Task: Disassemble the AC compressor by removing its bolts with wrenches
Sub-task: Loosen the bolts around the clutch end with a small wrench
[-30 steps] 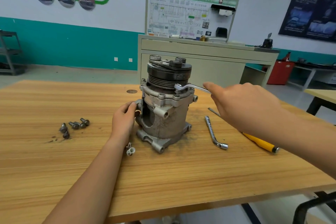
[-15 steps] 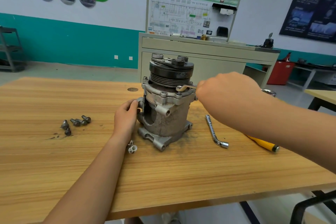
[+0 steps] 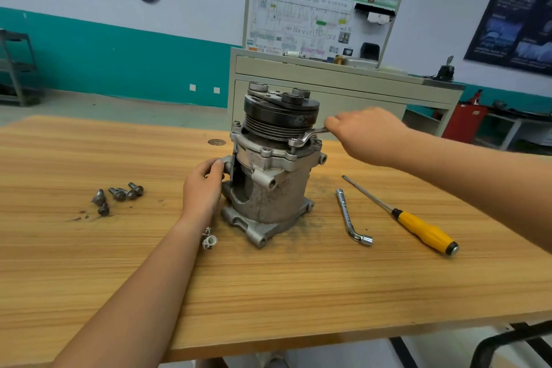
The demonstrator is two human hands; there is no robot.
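The grey AC compressor (image 3: pixel 277 185) stands upright on the wooden table (image 3: pixel 268 293), its black pulley on top. My left hand (image 3: pixel 203 188) grips the compressor's left side near a mounting lug. My right hand (image 3: pixel 367 134) holds the handle of a silver ring wrench (image 3: pixel 307 137). The wrench's ring end sits over a bolt on the upper flange at the right. Several removed bolts (image 3: pixel 118 196) lie loose on the table to the left.
An L-shaped socket wrench (image 3: pixel 349 218) and a yellow-handled screwdriver (image 3: pixel 418 227) lie right of the compressor. A small white part (image 3: pixel 208 239) sits by my left wrist. A grey cabinet with a wiring display board (image 3: pixel 319 21) stands behind the table.
My right hand swung the wrench handle from the right front round toward the back, behind the compressor's right side. My left hand kept its hold on the body.
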